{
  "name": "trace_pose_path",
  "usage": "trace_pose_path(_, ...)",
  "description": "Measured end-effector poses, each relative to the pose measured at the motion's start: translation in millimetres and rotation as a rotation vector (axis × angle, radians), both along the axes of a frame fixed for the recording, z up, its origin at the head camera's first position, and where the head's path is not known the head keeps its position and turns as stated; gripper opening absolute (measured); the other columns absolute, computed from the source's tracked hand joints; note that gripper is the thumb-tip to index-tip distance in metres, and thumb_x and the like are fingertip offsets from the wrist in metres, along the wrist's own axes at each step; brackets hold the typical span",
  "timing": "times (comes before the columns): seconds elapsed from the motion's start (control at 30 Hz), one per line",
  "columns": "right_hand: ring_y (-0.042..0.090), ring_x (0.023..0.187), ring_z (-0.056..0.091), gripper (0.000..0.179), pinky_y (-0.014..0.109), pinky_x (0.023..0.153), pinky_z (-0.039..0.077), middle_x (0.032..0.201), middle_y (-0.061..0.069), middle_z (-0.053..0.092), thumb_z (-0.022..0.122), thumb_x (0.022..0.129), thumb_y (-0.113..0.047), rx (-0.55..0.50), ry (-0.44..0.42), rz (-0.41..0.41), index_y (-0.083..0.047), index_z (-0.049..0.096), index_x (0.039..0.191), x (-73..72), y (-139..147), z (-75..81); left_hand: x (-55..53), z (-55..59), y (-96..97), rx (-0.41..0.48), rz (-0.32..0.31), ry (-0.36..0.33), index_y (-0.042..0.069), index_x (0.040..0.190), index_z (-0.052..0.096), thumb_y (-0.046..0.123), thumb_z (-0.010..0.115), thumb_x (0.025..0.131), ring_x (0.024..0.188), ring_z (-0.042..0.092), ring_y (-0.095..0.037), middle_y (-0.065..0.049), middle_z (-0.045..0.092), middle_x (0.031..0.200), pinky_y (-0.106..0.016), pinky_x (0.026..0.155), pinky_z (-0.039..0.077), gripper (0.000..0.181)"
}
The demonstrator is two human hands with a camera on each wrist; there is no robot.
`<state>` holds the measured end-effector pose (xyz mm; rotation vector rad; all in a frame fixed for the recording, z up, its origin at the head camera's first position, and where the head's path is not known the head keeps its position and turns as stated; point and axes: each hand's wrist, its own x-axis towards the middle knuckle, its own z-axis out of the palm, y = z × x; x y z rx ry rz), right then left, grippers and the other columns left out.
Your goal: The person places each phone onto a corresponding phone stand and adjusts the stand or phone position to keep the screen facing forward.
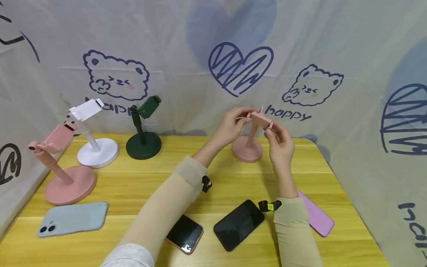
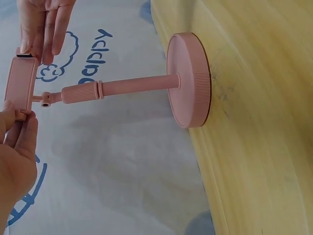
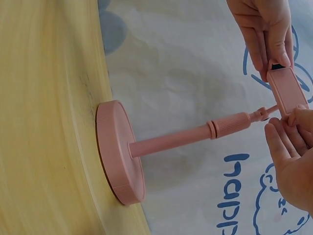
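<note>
A pink phone stand (image 1: 247,149) stands upright on its round base near the table's back edge. Its clamp head (image 1: 261,119) is tilted, with a hand at each end. My left hand (image 1: 230,126) pinches the left end between thumb and fingers; in the left wrist view the left thumb lies on the clamp's front face. At the other end, my right hand (image 1: 281,145) pinches the clamp by its dark slot, which shows in the right wrist view beside the left hand (image 3: 266,24). No phone sits in this clamp.
To the left stand another pink stand (image 1: 71,185), a white stand (image 1: 98,152) and a green stand (image 1: 143,145). A light blue phone (image 1: 73,218), two dark-screened phones (image 1: 186,233) (image 1: 238,225) and a purple phone (image 1: 318,217) lie nearer. A printed cloth (image 1: 180,85) hangs behind.
</note>
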<state>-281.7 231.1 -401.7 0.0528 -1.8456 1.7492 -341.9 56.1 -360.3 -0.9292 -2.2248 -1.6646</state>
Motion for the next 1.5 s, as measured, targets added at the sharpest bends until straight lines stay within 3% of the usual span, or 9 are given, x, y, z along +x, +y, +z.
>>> trace_pose_path(0.43, 0.012, 0.108, 0.068, 0.038, 0.028, 0.100, 0.056, 0.118, 0.007, 0.067, 0.063, 0.104, -0.011, -0.047, -0.032, 0.010, 0.006, 0.060, 0.138, -0.5, -3, 5.9, -1.2, -1.8, 1.3, 0.045, 0.044, -0.030, 0.004, 0.133, 0.067, 0.013, 0.063, 0.102, 0.117, 0.067, -0.020, -0.011, 0.071, 0.127, -0.022, 0.096, 0.055, 0.033)
trace_pose_path(0.87, 0.014, 0.104, 0.068, 0.038, 0.029, 0.101, 0.056, 0.114, 0.004, 0.066, 0.061, 0.105, -0.012, -0.093, -0.061, -0.003, 0.007, 0.059, 0.138, 4.4, -1, 12.5, 2.3, -0.5, 9.7, 0.078, 0.059, -0.157, 0.005, 0.132, 0.067, 0.015, 0.063, 0.102, 0.112, 0.068, -0.018, -0.009, 0.072, 0.124, -0.022, 0.093, 0.057, 0.032)
trace_pose_path(1.23, 0.012, 0.099, 0.068, 0.037, 0.028, 0.100, 0.056, 0.109, 0.003, 0.065, 0.062, 0.105, -0.013, -0.033, -0.091, -0.041, 0.008, 0.060, 0.137, 2.7, -3, 21.2, 1.6, 2.8, 9.0, 0.109, 0.087, -0.239, 0.005, 0.128, 0.070, 0.015, 0.067, 0.101, 0.107, 0.069, -0.019, -0.008, 0.073, 0.117, -0.026, 0.093, 0.057, 0.029)
trace_pose_path(1.5, 0.016, 0.108, 0.067, 0.039, 0.028, 0.101, 0.055, 0.121, 0.009, 0.066, 0.063, 0.105, -0.014, -0.024, -0.122, -0.003, 0.002, 0.060, 0.140, 3.5, -1, 17.9, 0.3, 2.0, 5.5, 0.086, 0.083, -0.220, 0.005, 0.128, 0.070, 0.013, 0.066, 0.102, 0.106, 0.069, -0.019, -0.009, 0.073, 0.117, -0.027, 0.091, 0.058, 0.028)
